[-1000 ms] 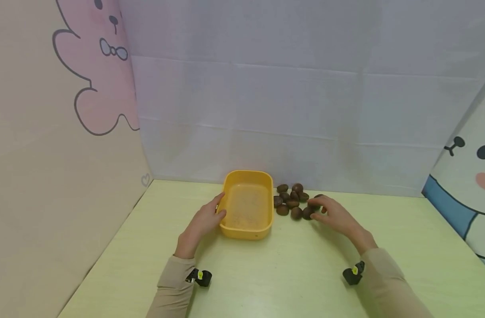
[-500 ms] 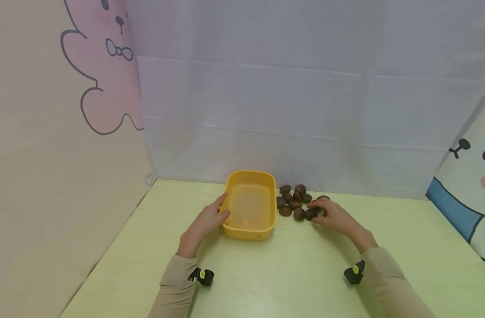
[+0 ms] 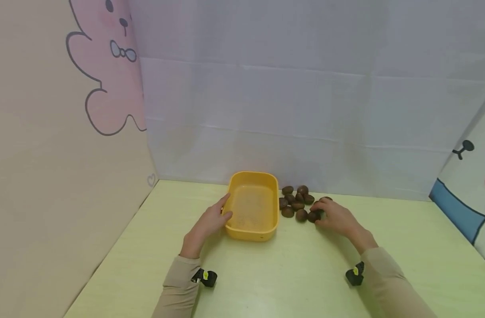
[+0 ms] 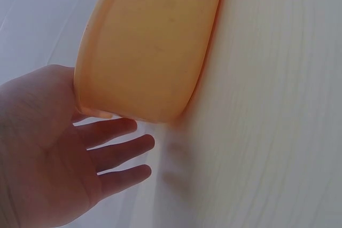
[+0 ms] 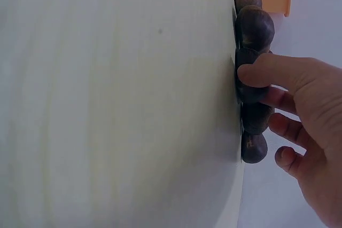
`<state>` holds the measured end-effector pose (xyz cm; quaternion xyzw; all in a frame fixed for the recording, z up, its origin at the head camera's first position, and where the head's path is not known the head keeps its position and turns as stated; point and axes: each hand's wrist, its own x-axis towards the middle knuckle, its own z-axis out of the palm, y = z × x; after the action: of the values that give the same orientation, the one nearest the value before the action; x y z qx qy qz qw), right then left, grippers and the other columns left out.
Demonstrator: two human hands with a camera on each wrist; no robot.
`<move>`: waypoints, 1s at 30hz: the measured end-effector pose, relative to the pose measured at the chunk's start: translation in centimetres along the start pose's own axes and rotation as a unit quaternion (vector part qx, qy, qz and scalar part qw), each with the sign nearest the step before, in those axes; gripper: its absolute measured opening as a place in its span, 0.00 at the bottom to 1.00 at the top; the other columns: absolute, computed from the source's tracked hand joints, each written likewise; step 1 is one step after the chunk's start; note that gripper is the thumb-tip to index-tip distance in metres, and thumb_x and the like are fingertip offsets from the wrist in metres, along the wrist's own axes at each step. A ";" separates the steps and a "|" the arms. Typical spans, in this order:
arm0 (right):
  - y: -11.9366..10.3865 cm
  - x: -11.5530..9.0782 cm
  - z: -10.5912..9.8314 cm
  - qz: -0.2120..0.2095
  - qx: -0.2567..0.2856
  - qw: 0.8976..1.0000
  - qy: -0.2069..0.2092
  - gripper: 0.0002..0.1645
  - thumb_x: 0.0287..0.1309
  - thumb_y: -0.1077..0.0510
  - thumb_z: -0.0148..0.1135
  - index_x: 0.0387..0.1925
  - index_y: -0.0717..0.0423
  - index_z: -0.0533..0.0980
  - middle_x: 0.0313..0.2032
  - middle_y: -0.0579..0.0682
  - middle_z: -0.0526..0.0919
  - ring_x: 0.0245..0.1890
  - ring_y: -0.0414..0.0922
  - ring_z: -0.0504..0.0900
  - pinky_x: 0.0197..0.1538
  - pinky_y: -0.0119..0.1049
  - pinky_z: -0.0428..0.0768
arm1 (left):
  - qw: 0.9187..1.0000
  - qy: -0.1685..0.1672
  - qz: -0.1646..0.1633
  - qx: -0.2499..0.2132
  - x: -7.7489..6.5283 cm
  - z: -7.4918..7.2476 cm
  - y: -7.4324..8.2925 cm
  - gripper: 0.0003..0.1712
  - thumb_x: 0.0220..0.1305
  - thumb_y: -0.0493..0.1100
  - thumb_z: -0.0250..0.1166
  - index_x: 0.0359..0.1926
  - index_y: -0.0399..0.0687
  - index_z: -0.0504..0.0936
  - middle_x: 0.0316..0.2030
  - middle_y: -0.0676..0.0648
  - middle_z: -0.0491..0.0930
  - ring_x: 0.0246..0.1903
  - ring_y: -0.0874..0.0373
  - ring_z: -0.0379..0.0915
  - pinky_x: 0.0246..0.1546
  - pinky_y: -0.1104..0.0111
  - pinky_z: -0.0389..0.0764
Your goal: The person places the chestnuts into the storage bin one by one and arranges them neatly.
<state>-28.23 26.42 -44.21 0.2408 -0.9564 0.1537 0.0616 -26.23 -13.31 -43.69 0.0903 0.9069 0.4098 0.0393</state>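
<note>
A yellow plastic tub (image 3: 252, 207) rests on the table near the back wall, its inside bare. My left hand (image 3: 210, 221) holds its left rim, thumb over the edge; in the left wrist view three fingers of the left hand (image 4: 59, 142) extend freely below the tub (image 4: 149, 41). Right of the tub lies a group of brown chestnuts (image 3: 298, 206). My right hand (image 3: 337, 218) is at the group's right side. In the right wrist view, the right hand (image 5: 310, 116) pinches one dark chestnut (image 5: 247, 92), thumb on its near side, fingers partly hidden behind it.
The pale yellow-green table (image 3: 282, 274) runs back to a white cloth wall (image 3: 266, 110). Side panels with cartoon animals stand left and right. Other chestnuts (image 5: 256, 28) sit close beside the pinched one. A small black camera is strapped to each wrist.
My right thumb and fingers have drawn together around a chestnut. The left hand keeps its hold on the tub. The head view has turned slightly left.
</note>
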 end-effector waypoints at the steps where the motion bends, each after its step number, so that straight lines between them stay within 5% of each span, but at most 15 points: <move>1: 0.0 -0.1 0.0 0.001 -0.004 1.000 0.002 0.21 0.44 0.58 0.73 0.45 0.55 0.83 0.47 0.55 0.80 0.48 0.56 0.81 0.48 0.53 0.80 | 1.000 0.001 0.000 0.001 0.0 0.0 0.0 0.38 0.70 0.45 0.55 0.78 0.50 0.55 0.69 0.36 0.68 0.61 0.43 0.72 0.59 0.49 0.73; 16: -0.3 0.1 -1.2 0.018 0.024 0.999 0.029 0.20 0.47 0.55 0.73 0.44 0.53 0.82 0.40 0.48 0.79 0.39 0.46 0.79 0.41 0.44 0.77 | 1.000 0.000 -0.009 0.004 -0.1 0.0 -0.2 0.37 0.71 0.46 0.54 0.78 0.51 0.55 0.70 0.38 0.67 0.56 0.47 0.72 0.57 0.50 0.73; 23: -2.0 1.8 -2.5 -0.009 0.030 0.999 0.044 0.21 0.49 0.55 0.72 0.46 0.56 0.81 0.43 0.52 0.79 0.38 0.47 0.79 0.41 0.45 0.78 | 1.000 -0.004 -0.005 -0.004 -0.1 -0.1 -0.2 0.37 0.71 0.44 0.54 0.78 0.50 0.54 0.72 0.38 0.63 0.64 0.45 0.68 0.64 0.48 0.69; 30: -3.6 3.4 -3.6 -0.009 0.029 0.999 0.032 0.21 0.51 0.55 0.70 0.48 0.54 0.81 0.44 0.51 0.79 0.41 0.50 0.79 0.41 0.44 0.78 | 1.000 -0.001 0.001 0.003 0.1 0.1 -0.1 0.37 0.71 0.44 0.53 0.78 0.49 0.55 0.70 0.38 0.65 0.52 0.48 0.71 0.56 0.53 0.72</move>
<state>-29.32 23.10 -39.20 0.2460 -0.9468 0.1884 0.0865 -26.32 -13.25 -43.81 0.0922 0.9078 0.4073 0.0395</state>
